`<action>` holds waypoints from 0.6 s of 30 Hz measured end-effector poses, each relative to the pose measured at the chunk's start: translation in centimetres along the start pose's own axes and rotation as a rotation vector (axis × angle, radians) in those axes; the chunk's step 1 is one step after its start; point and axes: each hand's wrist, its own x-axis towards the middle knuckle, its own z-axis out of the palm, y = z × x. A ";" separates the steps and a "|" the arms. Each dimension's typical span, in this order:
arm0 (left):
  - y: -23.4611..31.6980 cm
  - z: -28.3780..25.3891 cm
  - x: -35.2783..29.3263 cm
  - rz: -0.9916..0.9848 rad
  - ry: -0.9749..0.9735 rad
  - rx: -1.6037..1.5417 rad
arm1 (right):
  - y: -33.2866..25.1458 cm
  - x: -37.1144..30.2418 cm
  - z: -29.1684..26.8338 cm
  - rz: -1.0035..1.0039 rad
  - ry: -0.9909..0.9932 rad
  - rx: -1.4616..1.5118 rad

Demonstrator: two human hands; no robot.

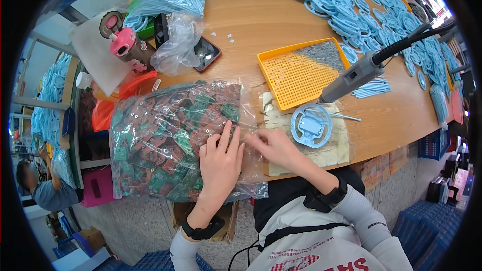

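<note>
A large clear plastic bag full of small red and green circuit boards lies on the left half of the table. My left hand rests on its right part, fingers spread over the plastic. Close by, my right hand reaches leftward to the bag's loose edge; its fingertips are blurred, so their grip is unclear. Right of that hand, a light blue round plastic frame sits on a worn, pale work mat. A grey handheld tool hangs above it, tip downward.
Behind the mat stands a yellow perforated tray with many small metal pieces. Blue plastic parts heap along the far edge; blue sticks lie right. A pink-lidded bottle and a phone are at back left. Other people work nearby.
</note>
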 end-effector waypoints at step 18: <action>-0.1 -1.7 1.0 -0.069 -0.143 -0.282 | 0.8 0.0 -0.7 -0.053 -0.162 0.107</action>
